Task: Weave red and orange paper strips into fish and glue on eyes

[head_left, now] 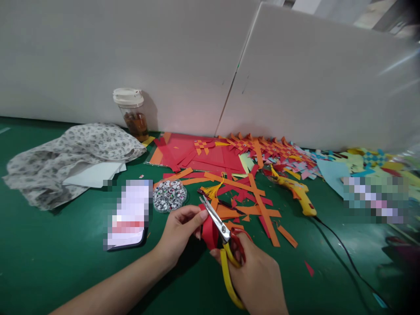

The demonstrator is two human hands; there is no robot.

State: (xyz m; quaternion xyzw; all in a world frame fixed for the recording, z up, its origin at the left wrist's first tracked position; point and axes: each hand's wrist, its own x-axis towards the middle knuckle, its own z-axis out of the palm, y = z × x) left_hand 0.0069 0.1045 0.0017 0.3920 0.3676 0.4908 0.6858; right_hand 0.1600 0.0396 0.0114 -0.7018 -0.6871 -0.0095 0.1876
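My left hand (185, 225) pinches a red paper strip (209, 232) that bends into a loop below the fingertips. In my right hand (256, 267) is a pair of scissors (223, 229) with one yellow and one red handle. Their metal blades point up and to the left, across the red strip near my left thumb. Whether the blades close on the paper I cannot tell. Just beyond my hands lie a yellow tassel (215, 189) and several orange paper strips (262, 210). A round clear case of googly eyes (169, 196) sits beside my left hand.
A phone (129, 214) lies at left, near a patterned cloth (75, 153) and a lidded cup of brown drink (133, 114). A yellow glue gun (298, 192) trails its cord at right. Red sheets (183, 151) and woven paper fish (201, 145) lie along the pale partition (131, 48).
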